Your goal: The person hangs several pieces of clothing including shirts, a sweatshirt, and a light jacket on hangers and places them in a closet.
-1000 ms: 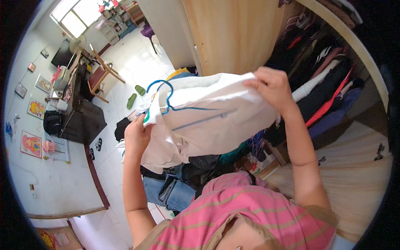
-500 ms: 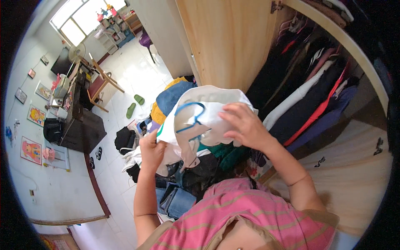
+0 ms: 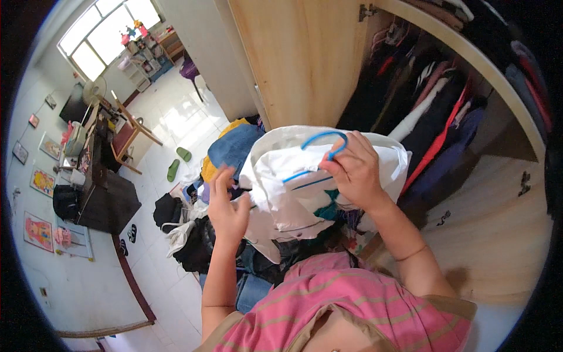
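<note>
A blue clothes hanger (image 3: 300,178) lies within a white garment (image 3: 272,155), its curved hook standing up out of the cloth. My right hand (image 3: 359,171) is closed on the hanger just below the hook, thumb and fingers pinched together. Beside the garment's left edge, my left hand (image 3: 227,205) has its fingers apart and grips nothing that I can see. The garment hangs over a heap of clothes and hides part of it. Blue jeans (image 3: 233,146) show in the heap just beyond my left hand.
To the right stands an open wooden wardrobe with a door (image 3: 299,64) and hanging clothes (image 3: 422,111). Dark clothes (image 3: 196,253) and more jeans (image 3: 252,293) lie close to me. Green slippers (image 3: 173,169), a chair (image 3: 130,138) and a dark desk (image 3: 108,196) are to the left.
My right hand has moved from the garment's right side onto the hanger's neck. My left hand has let go of the cloth and spread its fingers. The hanger and garment have shifted right.
</note>
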